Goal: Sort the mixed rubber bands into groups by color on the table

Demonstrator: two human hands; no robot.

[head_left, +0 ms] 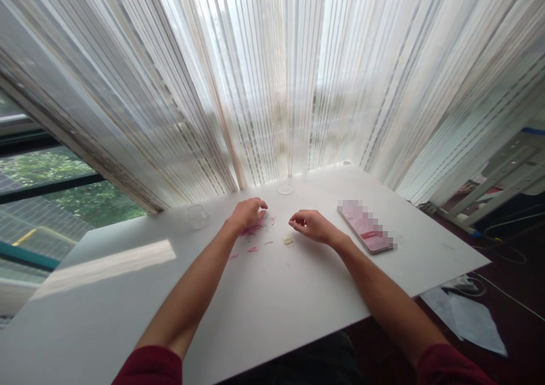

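Note:
Both my hands rest on a white table [264, 305] near its far edge. My left hand [247, 212] has its fingers curled down over a scatter of small pink scraps [254, 229]; what the fingers hold, if anything, is hidden. My right hand [310, 225] is pinched closed, fingertips pointing left, a little above a small pale yellow piece [288, 240] on the table. More pink bits [252, 249] lie nearer to me.
A phone [365, 226] lies flat to the right of my right hand. A small clear dish [198, 217] stands at the left and a clear round lid [285, 188] at the back by the striped sheer curtain [272, 78]. Papers [468, 317] and cables lie on the floor at right.

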